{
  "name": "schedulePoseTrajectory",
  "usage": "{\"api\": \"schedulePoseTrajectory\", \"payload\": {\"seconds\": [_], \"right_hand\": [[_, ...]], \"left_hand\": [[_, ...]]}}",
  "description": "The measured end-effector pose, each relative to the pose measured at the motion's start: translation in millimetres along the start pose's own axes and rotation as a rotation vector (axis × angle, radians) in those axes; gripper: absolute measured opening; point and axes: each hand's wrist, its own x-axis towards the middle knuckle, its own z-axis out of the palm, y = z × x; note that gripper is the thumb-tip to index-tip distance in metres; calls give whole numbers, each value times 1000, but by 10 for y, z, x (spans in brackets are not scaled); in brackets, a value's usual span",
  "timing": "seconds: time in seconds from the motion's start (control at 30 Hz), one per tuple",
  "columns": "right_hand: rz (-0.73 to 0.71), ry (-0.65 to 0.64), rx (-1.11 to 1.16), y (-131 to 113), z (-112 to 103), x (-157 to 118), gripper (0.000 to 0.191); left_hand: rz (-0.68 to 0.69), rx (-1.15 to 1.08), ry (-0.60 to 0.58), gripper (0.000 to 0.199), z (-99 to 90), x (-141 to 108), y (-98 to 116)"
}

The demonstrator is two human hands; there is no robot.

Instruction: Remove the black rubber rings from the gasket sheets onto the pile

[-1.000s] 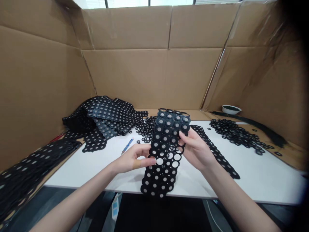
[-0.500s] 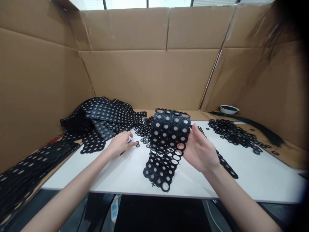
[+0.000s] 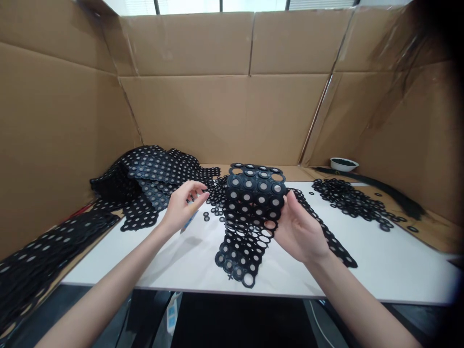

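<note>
White worktop (image 3: 159,266), with open room at near left and near right. Black strip (image 3: 246,197) at centre, its low end just inside the near edge; most rows appear filled, a middle band of wide holes unfilled. Right hand (image 3: 300,232) grips its right edge; left hand (image 3: 180,208), fingers parted, hovers near loose rings (image 3: 216,193).

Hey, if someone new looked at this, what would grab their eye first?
Probably the dotted black strip, held up near the middle by the right hand above a white table. Next, the big draped heap of dotted black sheets at the back left. Then the pile of loose black rings toward the right, in front of a white bowl.
</note>
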Motion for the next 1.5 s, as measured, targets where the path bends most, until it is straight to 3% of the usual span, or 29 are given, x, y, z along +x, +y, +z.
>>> {"api": "schedulePoseTrajectory", "payload": {"seconds": [0.13, 0.27, 0.57, 0.8, 0.87, 0.97, 1.13, 1.33, 1.5], "right_hand": [[13, -32, -10, 25, -2, -36, 33], [14, -52, 17, 23, 23, -64, 36], [54, -18, 29, -31, 137, -150, 35], [92, -97, -32, -44, 198, -177, 47], [100, -140, -35, -43, 193, -187, 48], [84, -188, -146, -37, 151, -211, 34], [-20, -175, -690, -78, 133, -243, 22], [-300, -122, -1024, -135, 259, -226, 22], [-394, -101, -1147, -110, 280, -222, 36]], "left_hand": [[302, -53, 191, 17, -29, -70, 404], [566, -3, 282, 25, -45, -126, 715], [662, 8, 476, 22, -77, -201, 947], [825, 234, 219, 35, 103, -170, 1112], [823, 230, 198, 33, 143, -132, 1103], [787, 160, 212, 24, 150, -96, 1093], [740, 65, 197, 16, 111, -100, 1109], [555, -95, 6, 14, 85, -142, 1132], [419, -154, -101, 17, 50, -182, 1186]]}}
